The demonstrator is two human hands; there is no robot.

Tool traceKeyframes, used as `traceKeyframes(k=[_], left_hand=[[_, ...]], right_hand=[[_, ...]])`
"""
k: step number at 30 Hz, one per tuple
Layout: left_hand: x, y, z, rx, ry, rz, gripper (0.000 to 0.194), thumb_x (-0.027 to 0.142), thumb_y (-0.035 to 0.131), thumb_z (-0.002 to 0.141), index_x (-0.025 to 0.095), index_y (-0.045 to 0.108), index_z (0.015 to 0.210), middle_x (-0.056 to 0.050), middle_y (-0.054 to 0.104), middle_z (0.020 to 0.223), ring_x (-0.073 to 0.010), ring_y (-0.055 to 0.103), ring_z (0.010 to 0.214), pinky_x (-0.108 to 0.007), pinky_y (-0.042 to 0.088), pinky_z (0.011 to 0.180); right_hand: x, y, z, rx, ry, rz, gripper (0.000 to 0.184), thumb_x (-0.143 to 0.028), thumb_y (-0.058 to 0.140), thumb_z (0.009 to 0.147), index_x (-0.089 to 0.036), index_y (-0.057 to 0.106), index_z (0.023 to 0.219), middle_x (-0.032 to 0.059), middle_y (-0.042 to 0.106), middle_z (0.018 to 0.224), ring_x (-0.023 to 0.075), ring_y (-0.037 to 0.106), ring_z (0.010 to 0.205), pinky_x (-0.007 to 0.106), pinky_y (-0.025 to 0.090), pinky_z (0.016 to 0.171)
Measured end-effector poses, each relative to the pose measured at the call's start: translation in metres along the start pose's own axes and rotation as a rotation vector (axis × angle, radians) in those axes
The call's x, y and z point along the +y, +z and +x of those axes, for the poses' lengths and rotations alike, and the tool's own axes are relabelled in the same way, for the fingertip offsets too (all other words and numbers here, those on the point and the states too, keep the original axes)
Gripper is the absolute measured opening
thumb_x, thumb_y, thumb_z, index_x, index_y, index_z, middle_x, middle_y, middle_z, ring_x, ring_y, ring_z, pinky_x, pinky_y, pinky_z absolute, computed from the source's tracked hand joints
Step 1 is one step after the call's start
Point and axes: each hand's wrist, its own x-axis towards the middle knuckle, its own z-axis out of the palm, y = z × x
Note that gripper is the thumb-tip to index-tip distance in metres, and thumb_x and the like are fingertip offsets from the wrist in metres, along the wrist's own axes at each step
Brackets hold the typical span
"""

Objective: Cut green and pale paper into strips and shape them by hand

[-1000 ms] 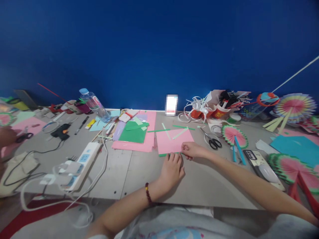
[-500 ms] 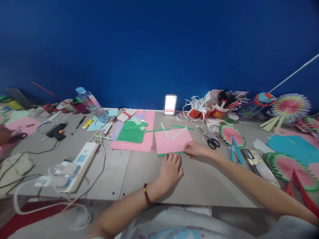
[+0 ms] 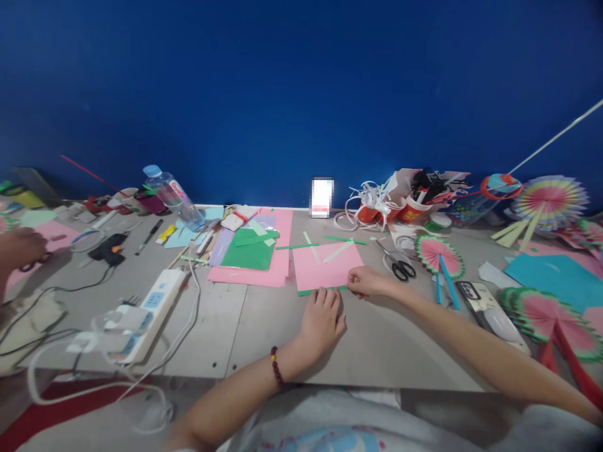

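A pink paper sheet [image 3: 325,267] lies on the table in front of me, with a green paper strip [image 3: 306,292] along its near edge. The fingers of my left hand [image 3: 324,320] are stretched out over the strip and the paper's edge, pressing from above. At the near right corner, my right hand [image 3: 370,282] is closed, thumb and fingers pinched at the strip's right end; the fingertips partly hide it. Pale green strips [image 3: 338,251] rest on the sheet. Beyond its far edge are more green strips [image 3: 346,240]. Black-handled scissors [image 3: 400,269] lie to its right.
A pink and green paper fan [image 3: 440,256], a phone [image 3: 473,295] and a stack of fans [image 3: 549,317] lie on the right. Left are green paper [image 3: 249,251], a power strip [image 3: 157,307], a bottle [image 3: 176,198] and a glue gun [image 3: 108,249]. Another person's hand [image 3: 19,251] is at far left.
The other person's hand at far left has come further into view, over the scissors there. My own two hands have stayed practically in place on the strip.
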Motion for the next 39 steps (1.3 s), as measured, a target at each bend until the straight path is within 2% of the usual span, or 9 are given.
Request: traceKeyframes(k=[11, 16, 20, 22, 24, 27, 30, 34, 39], left_hand=[[-0.001, 0.006, -0.001, 0.011, 0.004, -0.007, 0.055, 0.04, 0.048, 0.089, 0.009, 0.044, 0.135, -0.012, 0.058, 0.118, -0.0287, 0.046, 0.112, -0.044, 0.038, 0.098], [-0.001, 0.006, -0.001, 0.018, 0.007, 0.005, 0.057, 0.039, 0.049, 0.089, 0.009, 0.042, 0.137, -0.013, 0.058, 0.118, -0.0283, 0.046, 0.112, -0.044, 0.038, 0.097], [0.0, 0.004, -0.002, 0.008, 0.004, 0.006, 0.056, 0.038, 0.05, 0.088, 0.009, 0.043, 0.136, -0.013, 0.059, 0.115, -0.0284, 0.046, 0.111, -0.044, 0.039, 0.096], [0.0, 0.003, -0.001, 0.007, 0.006, 0.01, 0.056, 0.038, 0.05, 0.088, 0.008, 0.045, 0.135, -0.013, 0.058, 0.116, -0.0291, 0.046, 0.111, -0.044, 0.039, 0.096], [0.0, 0.003, -0.001, 0.003, 0.009, 0.007, 0.054, 0.038, 0.05, 0.088, 0.008, 0.047, 0.133, -0.013, 0.058, 0.116, -0.0296, 0.045, 0.112, -0.045, 0.039, 0.096], [0.0, 0.006, -0.001, 0.007, 0.026, -0.006, 0.049, 0.036, 0.048, 0.089, 0.011, 0.048, 0.132, -0.013, 0.056, 0.12, -0.0291, 0.045, 0.113, -0.045, 0.039, 0.097], [0.0, 0.01, -0.001, 0.028, 0.034, -0.012, 0.051, 0.034, 0.046, 0.09, 0.011, 0.044, 0.135, -0.013, 0.053, 0.125, -0.0287, 0.043, 0.117, -0.046, 0.039, 0.1], [-0.001, 0.013, -0.004, 0.027, 0.014, -0.018, 0.052, 0.032, 0.047, 0.089, 0.01, 0.044, 0.136, -0.014, 0.051, 0.13, -0.0294, 0.042, 0.121, -0.046, 0.038, 0.101], [-0.003, 0.008, -0.008, 0.011, 0.001, -0.016, 0.047, 0.035, 0.049, 0.089, 0.008, 0.052, 0.128, -0.014, 0.051, 0.132, -0.0295, 0.042, 0.122, -0.044, 0.038, 0.103]], right_hand=[[-0.001, -0.01, 0.004, -0.085, -0.062, -0.127, 0.019, -0.018, 0.053, 0.076, -0.016, 0.059, 0.059, -0.0006, 0.058, 0.044, 0.0108, 0.053, 0.044, 0.019, 0.038, 0.049], [0.003, -0.019, -0.002, -0.106, -0.029, -0.061, 0.012, -0.018, 0.053, 0.078, -0.016, 0.059, 0.068, -0.0016, 0.059, 0.049, 0.011, 0.053, 0.046, 0.02, 0.038, 0.05], [0.009, -0.01, -0.014, 0.261, -0.126, -0.161, 0.017, -0.026, 0.05, 0.085, -0.016, 0.062, 0.077, 0.0027, 0.065, 0.065, 0.0138, 0.058, 0.06, 0.023, 0.041, 0.059], [0.011, 0.007, -0.023, 0.463, -0.234, -0.217, 0.022, -0.028, 0.046, 0.089, -0.016, 0.064, 0.088, 0.0059, 0.069, 0.08, 0.0167, 0.061, 0.073, 0.026, 0.045, 0.069], [0.01, 0.03, -0.032, 0.551, -0.391, -0.282, 0.026, -0.022, 0.042, 0.09, -0.015, 0.063, 0.103, 0.0105, 0.069, 0.101, 0.0206, 0.062, 0.094, 0.032, 0.046, 0.085], [0.009, 0.065, -0.041, 0.567, -0.536, -0.433, 0.038, -0.016, 0.039, 0.089, -0.013, 0.057, 0.122, 0.0136, 0.063, 0.122, 0.025, 0.056, 0.115, 0.042, 0.041, 0.101], [0.011, 0.088, -0.043, 0.611, -0.539, -0.507, 0.049, -0.011, 0.036, 0.087, -0.011, 0.046, 0.135, 0.0149, 0.057, 0.133, 0.024, 0.051, 0.125, 0.043, 0.041, 0.105], [0.017, 0.096, -0.043, 0.639, -0.483, -0.576, 0.055, -0.012, 0.036, 0.088, -0.01, 0.037, 0.143, 0.0148, 0.053, 0.138, 0.0232, 0.047, 0.13, 0.044, 0.037, 0.11], [0.022, 0.093, -0.047, 0.679, -0.412, -0.621, 0.053, -0.012, 0.037, 0.088, -0.008, 0.04, 0.141, 0.0161, 0.057, 0.133, 0.024, 0.051, 0.127, 0.044, 0.037, 0.11]])
